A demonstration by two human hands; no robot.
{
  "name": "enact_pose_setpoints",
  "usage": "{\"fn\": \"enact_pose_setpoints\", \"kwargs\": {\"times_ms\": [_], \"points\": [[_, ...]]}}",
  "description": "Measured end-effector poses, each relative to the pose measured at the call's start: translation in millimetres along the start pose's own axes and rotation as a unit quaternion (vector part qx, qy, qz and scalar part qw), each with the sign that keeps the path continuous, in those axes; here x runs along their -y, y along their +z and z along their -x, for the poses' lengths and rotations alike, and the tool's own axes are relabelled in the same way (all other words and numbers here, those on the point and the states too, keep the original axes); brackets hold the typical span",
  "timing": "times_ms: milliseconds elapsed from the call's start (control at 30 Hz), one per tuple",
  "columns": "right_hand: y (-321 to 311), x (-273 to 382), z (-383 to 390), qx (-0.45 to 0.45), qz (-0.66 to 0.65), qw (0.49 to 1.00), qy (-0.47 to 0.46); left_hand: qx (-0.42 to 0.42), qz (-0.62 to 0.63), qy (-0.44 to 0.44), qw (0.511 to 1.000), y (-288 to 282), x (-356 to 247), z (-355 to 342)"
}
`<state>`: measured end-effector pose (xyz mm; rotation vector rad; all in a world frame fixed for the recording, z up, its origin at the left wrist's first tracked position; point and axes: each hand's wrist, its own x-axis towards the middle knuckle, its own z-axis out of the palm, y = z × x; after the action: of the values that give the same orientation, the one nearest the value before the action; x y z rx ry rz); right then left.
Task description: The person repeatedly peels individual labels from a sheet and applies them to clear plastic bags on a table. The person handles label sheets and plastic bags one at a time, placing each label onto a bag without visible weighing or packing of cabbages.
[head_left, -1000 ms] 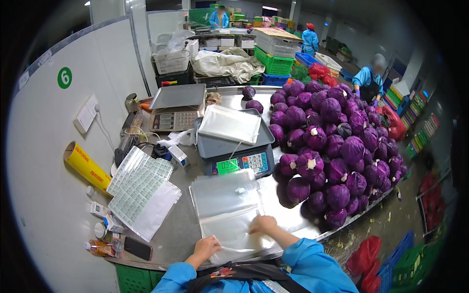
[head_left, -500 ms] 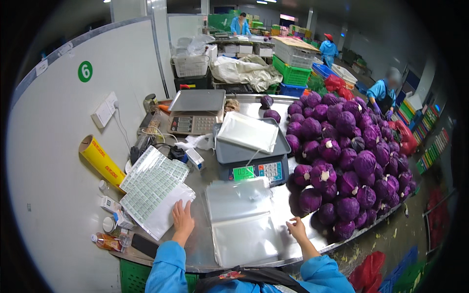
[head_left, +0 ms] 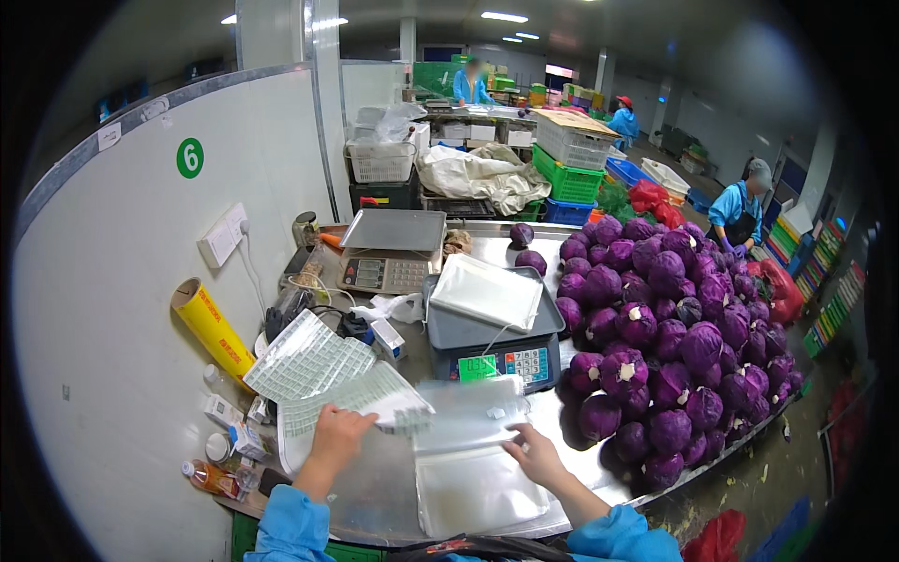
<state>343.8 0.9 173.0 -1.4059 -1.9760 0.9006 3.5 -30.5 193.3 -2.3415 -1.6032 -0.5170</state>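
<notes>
My left hand is closed on the edge of a sheet of printed labels, which is bent and lifted at its right side. Another label sheet lies behind it against the wall side. Flat stacks of clear plastic bags rest on the metal table in front of me. Over the right edge of these bags hovers my right hand, thumb and forefinger apart with nothing seen between them. A digital scale stands just beyond, with a pack of clear bags on its pan.
A large heap of purple cabbages fills the table's right side. A second scale stands at the back left. A yellow tube, bottles and small boxes line the wall. Crates and several people are farther off.
My left hand has taken hold of the label sheet and pulled its edge up and to the right. My right hand has moved left, over the clear bags. The view has tilted up.
</notes>
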Motion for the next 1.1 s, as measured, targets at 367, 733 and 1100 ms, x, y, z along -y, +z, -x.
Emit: {"fn": "enact_pose_setpoints", "kwargs": {"times_ms": [367,733,1100], "points": [[-4.9,84.1,-33.4,0.113,0.212,0.911,-0.335,0.039,0.094,0.146,0.984,-61.7,-68.0,-45.4],[-17.5,70.1,-20.4,0.062,0.173,0.895,-0.406,0.1,0.217,0.146,0.96,-66.5,-83.4,-57.8],[-23.1,76.5,-18.5,-0.064,0.033,0.901,-0.429,0.186,0.207,-0.027,0.96,-40.8,-20.7,-46.7]]}}
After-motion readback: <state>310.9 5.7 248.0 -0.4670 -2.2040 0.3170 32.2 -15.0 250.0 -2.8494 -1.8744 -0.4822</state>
